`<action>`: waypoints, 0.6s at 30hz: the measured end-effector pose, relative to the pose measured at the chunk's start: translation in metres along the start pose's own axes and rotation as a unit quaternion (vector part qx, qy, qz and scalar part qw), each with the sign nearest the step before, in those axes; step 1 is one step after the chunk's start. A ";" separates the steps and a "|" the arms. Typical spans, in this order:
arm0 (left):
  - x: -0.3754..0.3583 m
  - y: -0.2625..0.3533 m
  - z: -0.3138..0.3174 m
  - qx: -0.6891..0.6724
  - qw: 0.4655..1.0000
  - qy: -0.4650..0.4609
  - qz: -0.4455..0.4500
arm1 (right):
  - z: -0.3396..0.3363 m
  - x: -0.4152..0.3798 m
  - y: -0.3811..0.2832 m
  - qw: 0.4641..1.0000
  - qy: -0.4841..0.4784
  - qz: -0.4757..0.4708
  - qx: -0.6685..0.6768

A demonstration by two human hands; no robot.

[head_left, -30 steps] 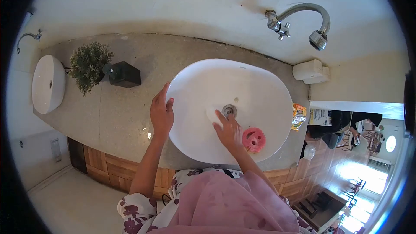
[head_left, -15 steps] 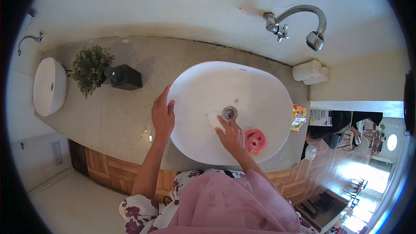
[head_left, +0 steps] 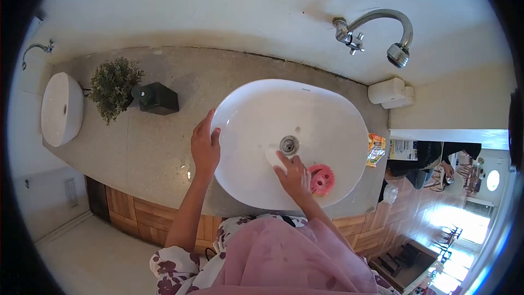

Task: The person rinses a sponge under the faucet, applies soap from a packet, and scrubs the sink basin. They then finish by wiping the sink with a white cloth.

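My left hand (head_left: 206,147) rests against the left rim of a white oval basin (head_left: 251,95), its fingers stretched along the edge and holding nothing. Down in the basin my right hand (head_left: 295,176) presses its fingertips on a small white piece (head_left: 273,157), pale against the white bowl; I cannot tell its kind. The metal drain (head_left: 289,145) is just beyond those fingers. Right beside this hand lies a round pink sponge (head_left: 322,180) with cut-out holes like a smiling face and a scalloped edge.
A curved chrome tap (head_left: 398,33) juts from the wall. The grey counter (head_left: 158,158) bears a dark bottle (head_left: 158,99), a bushy plant (head_left: 113,84) and another basin (head_left: 63,109). An orange packet (head_left: 376,150) sits at the basin's right. Beyond, a person (head_left: 453,155) is partly visible.
My right hand has shifted slightly down, away from the drain, and the white piece under its fingertips has moved with it. My left hand stays on the rim.
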State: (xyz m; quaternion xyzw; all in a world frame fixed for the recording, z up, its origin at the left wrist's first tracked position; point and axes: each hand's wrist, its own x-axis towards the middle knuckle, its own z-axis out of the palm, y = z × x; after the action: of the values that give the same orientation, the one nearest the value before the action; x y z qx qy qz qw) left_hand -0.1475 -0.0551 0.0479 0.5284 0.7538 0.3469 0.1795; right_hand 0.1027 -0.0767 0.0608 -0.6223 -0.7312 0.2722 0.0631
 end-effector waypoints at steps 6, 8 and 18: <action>-0.001 0.001 0.000 -0.001 1.000 -0.001 -0.005 | 0.002 0.000 -0.001 1.000 0.021 -0.009 0.009; 0.000 0.005 -0.002 0.002 1.000 -0.003 -0.016 | 0.002 -0.006 0.001 1.000 -0.010 0.002 -0.001; 0.000 0.000 0.000 0.012 1.000 -0.004 -0.004 | 0.004 -0.005 0.000 0.999 -0.006 -0.034 0.008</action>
State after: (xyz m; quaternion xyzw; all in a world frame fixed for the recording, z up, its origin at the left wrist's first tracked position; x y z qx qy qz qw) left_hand -0.1478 -0.0554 0.0478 0.5291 0.7593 0.3348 0.1774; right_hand 0.1021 -0.0827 0.0587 -0.5951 -0.7500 0.2794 0.0728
